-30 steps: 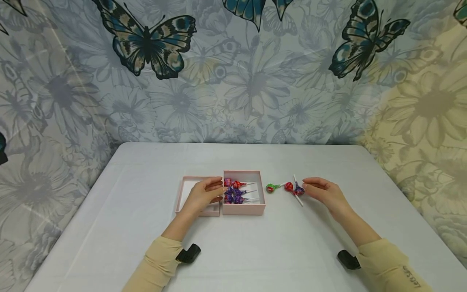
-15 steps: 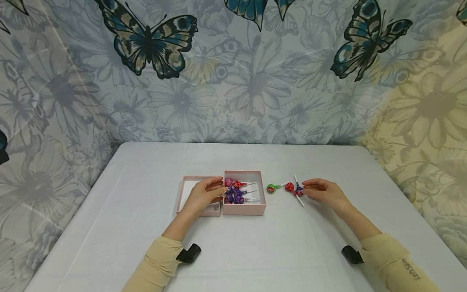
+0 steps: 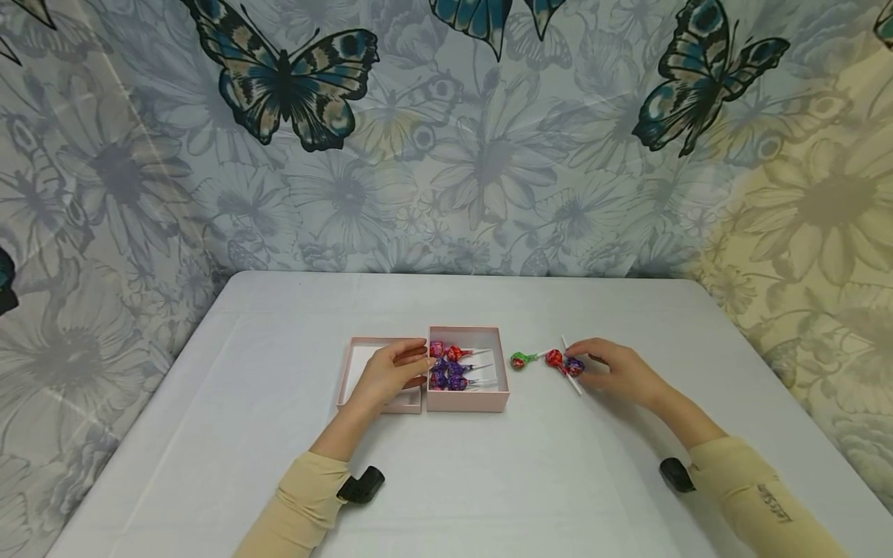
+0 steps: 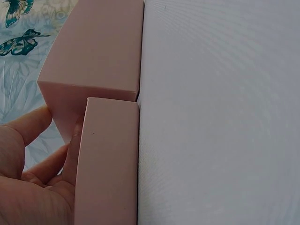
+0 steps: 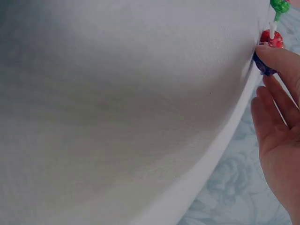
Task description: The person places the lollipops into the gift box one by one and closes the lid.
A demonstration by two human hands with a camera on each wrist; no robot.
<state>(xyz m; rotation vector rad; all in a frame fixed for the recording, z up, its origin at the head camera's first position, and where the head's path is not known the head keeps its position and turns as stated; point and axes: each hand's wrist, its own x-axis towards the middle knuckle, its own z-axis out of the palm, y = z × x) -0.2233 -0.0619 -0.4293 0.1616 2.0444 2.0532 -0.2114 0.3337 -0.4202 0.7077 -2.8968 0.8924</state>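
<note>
Head view: your left hand, loosely extended over the lid, touches the pink box; your right hand pinches the purple lollipop on the counter, close by the red lollipop. Left wrist view: fingers against the box wall; light pressure suits. Right wrist view: wrapped head between thumb and finger; grip squarely, clear of the red one.

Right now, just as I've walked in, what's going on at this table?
A person is handling lollipops. Their right hand has thumb and fingers around a purple lollipop on the white table, with a red lollipop right beside it and a green lollipop farther left. Their left hand touches the left side of an open pink box, which holds red and purple lollipops. A shallow pink tray, perhaps its lid, lies alongside.
</note>
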